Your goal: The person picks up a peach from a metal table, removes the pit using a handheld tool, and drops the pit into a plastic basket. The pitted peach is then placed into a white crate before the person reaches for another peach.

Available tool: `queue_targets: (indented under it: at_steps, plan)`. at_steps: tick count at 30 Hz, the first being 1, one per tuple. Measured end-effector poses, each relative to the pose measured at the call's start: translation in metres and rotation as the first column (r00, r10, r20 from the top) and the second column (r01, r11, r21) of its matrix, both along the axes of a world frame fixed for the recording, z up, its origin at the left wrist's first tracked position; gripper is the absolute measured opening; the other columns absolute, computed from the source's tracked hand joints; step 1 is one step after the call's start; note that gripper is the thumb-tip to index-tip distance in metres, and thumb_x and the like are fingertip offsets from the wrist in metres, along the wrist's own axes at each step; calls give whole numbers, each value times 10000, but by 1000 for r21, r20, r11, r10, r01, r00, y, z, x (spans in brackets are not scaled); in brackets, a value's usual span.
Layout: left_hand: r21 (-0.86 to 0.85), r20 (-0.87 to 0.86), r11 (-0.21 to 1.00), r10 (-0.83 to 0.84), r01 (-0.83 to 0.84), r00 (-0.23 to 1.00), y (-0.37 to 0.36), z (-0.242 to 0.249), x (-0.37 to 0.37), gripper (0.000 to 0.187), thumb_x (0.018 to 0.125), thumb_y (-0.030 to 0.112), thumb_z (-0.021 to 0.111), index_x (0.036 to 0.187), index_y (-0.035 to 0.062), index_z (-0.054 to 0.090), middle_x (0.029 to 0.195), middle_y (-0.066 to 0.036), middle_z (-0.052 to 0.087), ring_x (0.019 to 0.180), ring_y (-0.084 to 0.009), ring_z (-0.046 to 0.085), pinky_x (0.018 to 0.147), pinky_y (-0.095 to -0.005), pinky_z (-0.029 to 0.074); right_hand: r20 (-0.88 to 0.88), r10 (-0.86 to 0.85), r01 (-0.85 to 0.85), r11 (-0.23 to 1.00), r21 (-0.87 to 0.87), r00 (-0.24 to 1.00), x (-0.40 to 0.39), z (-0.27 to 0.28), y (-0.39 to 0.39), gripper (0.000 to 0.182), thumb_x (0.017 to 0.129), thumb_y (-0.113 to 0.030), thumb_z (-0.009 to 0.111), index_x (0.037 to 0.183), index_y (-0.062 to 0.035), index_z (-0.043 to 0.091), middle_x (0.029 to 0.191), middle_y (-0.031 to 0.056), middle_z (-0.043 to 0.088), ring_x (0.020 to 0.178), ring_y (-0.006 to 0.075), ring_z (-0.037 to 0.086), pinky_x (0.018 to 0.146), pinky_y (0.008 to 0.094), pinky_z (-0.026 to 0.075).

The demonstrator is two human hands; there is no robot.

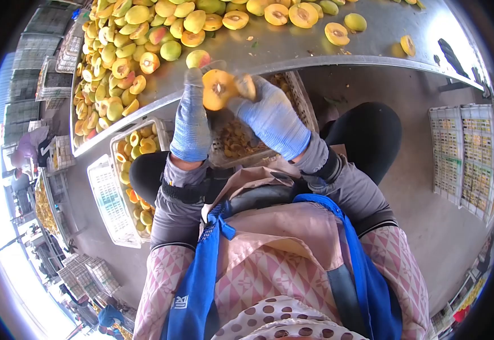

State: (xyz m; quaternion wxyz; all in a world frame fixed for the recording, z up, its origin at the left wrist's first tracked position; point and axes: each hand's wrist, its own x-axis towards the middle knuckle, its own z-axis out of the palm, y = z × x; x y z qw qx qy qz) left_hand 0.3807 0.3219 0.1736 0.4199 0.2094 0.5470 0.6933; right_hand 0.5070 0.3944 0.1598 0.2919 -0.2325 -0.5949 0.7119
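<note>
My left hand, in a blue-grey knitted glove, is closed on a halved yellow peach. Its orange cut face points towards me, with the stone or its hollow dark in the centre. My right hand, gloved alike, is closed on a second peach piece, blurred and pressed close beside the first. Its fingertips are partly hidden. Both hands are just off the front edge of a metal table. Below them stands a crate holding brownish scraps or stones.
Piled peaches, many halved, cover the table's left side; a few lie further right. A white crate of peach halves stands by my left knee, with another crate beside it. Stacked crates stand at right. Other people work far left.
</note>
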Motion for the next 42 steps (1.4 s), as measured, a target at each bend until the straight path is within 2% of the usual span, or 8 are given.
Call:
queue_targets:
  at_steps: [6, 8, 13, 18, 26, 35, 41, 42]
  plan:
    - [97, 479, 930, -355, 354, 803, -24, -24, -51, 699, 973, 636, 376, 1299, 33, 508, 1108, -115, 633, 1007, -236, 621, 908, -363, 516, -13, 234, -210, 846, -490, 972, 12, 13, 10, 318, 942, -208, 639, 1162, 19, 606, 726, 54, 651, 501, 87, 543, 456, 238, 438]
    - [-186, 257, 982, 5, 44, 967, -14, -11, -21, 724, 962, 659, 376, 1291, 29, 512, 1100, -123, 632, 1024, -237, 613, 920, -368, 515, 14, 289, -252, 857, -450, 957, 13, 15, 8, 334, 959, -243, 622, 1162, 21, 602, 738, 55, 655, 539, 102, 566, 497, 256, 462]
    - [-65, 256, 994, 100, -86, 962, -5, -10, -14, 785, 949, 695, 348, 1243, -8, 535, 1087, -127, 630, 1011, -235, 609, 931, -377, 508, 98, 78, -87, 992, 94, 992, 4, -2, -11, 361, 964, -318, 599, 1123, 7, 599, 779, 154, 672, 724, 261, 668, 659, 375, 508]
    - [60, 31, 991, 115, -116, 993, -7, -3, -5, 688, 976, 635, 392, 1150, 2, 597, 994, -76, 653, 922, -169, 619, 870, -299, 490, 293, -97, -94, 813, 575, 951, 11, 5, -10, 379, 955, -359, 585, 1040, 10, 591, 742, 218, 656, 687, 372, 656, 608, 432, 516]
    - [103, -524, 987, 158, -122, 837, -5, -9, 6, 670, 1019, 567, 343, 1178, -29, 605, 1050, -82, 653, 968, -149, 593, 885, -285, 470, 215, -64, -38, 897, 441, 975, 5, -5, -19, 306, 941, -283, 616, 973, 15, 554, 718, 230, 630, 685, 418, 631, 581, 466, 486]
    - [73, -433, 994, 101, -77, 896, -13, -12, 3, 530, 1040, 440, 406, 1175, -27, 615, 1030, -103, 678, 887, -166, 634, 843, -300, 500, 314, -3, -167, 841, 515, 950, 13, 3, -22, 306, 919, -265, 644, 1020, 16, 572, 751, 237, 639, 702, 427, 640, 584, 466, 509]
    - [-96, -874, 994, -105, 44, 475, -19, -14, -18, 494, 1053, 401, 386, 1123, -30, 617, 991, -114, 692, 863, -191, 653, 799, -294, 526, 405, 29, -288, 750, 596, 914, 20, -3, -19, 339, 897, -275, 669, 1043, 18, 581, 771, 230, 646, 720, 418, 648, 600, 468, 520]
    - [-86, -259, 982, -186, 170, 948, -13, -6, -20, 541, 1050, 453, 361, 1105, -16, 623, 985, -116, 692, 857, -189, 653, 786, -300, 536, 425, 46, -315, 745, 589, 904, 20, -2, -18, 339, 894, -269, 673, 1045, 20, 581, 784, 231, 649, 728, 420, 648, 606, 469, 519]
